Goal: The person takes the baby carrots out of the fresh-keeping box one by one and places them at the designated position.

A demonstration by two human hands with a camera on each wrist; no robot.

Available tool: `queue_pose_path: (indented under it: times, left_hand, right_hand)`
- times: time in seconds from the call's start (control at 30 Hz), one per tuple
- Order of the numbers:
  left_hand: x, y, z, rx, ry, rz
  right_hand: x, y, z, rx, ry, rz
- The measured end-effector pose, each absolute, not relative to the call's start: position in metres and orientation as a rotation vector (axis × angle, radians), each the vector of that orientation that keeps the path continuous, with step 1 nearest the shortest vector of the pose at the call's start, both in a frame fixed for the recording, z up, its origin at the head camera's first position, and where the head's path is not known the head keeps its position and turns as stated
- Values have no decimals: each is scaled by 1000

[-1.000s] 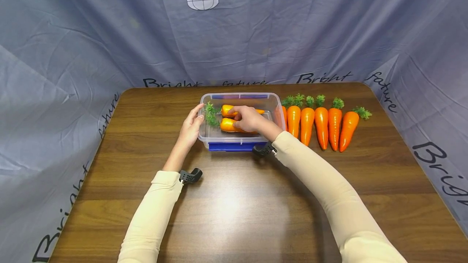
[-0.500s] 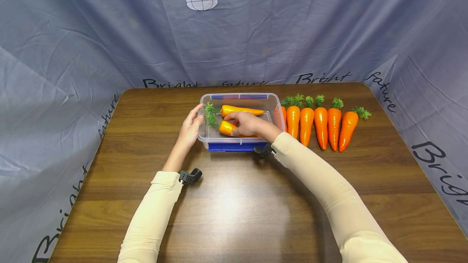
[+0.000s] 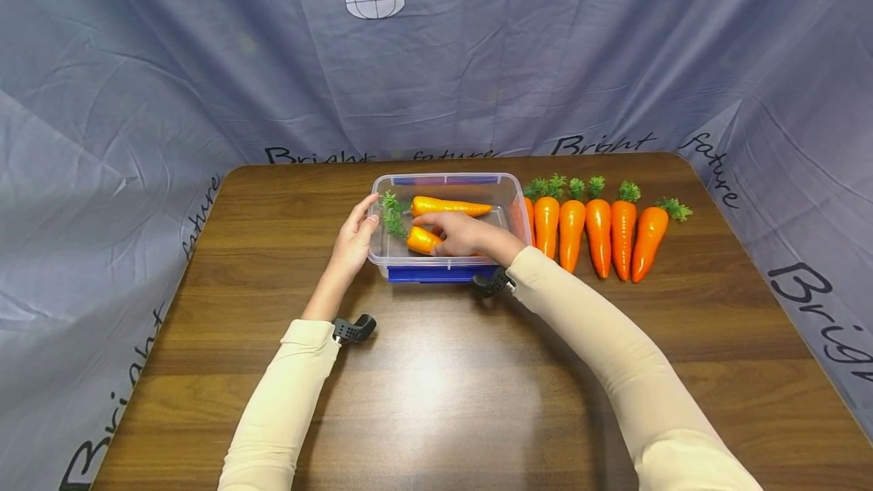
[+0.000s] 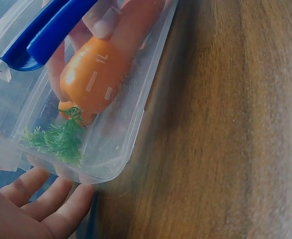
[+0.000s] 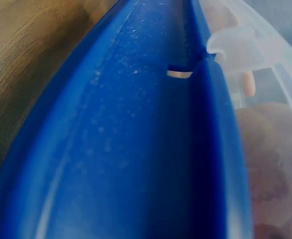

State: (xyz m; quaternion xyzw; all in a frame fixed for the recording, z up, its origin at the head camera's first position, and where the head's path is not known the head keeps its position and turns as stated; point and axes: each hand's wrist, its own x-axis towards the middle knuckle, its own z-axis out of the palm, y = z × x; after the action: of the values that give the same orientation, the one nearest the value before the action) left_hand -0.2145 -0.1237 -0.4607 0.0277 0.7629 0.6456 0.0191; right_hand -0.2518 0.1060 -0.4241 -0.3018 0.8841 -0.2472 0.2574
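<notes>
My right hand reaches into a clear plastic container and grips the nearer orange carrot, thumb on one side, fingers on the other. In the left wrist view that carrot shows through the wall with its green top. Another carrot lies along the far side of the container, its tip to the right. My left hand rests against the container's left end, its fingers fairly straight along the outside. In the right wrist view a blue clip covers most of the frame.
Several more carrots lie side by side on the wooden table, right of the container, leafy tops away from me. The container's near blue clip hangs down. A patterned curtain stands behind the table.
My right hand has shifted slightly nearer me, off the far carrot, which is now more visible. The nearer carrot has moved slightly toward the near wall. The left hand stays at the container's left end.
</notes>
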Motion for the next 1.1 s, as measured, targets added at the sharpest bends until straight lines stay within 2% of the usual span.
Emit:
queue_pose_path:
  times: [0.6,1.1]
  left_hand:
    - [-213,-121,-460,77,2361,2022]
    - [-212,-123,-458,70,2366,2010]
  right_hand:
    - [-251,127,-408,-838,2298,-1128]
    - [-259,165,-385,-651,2312,-1358]
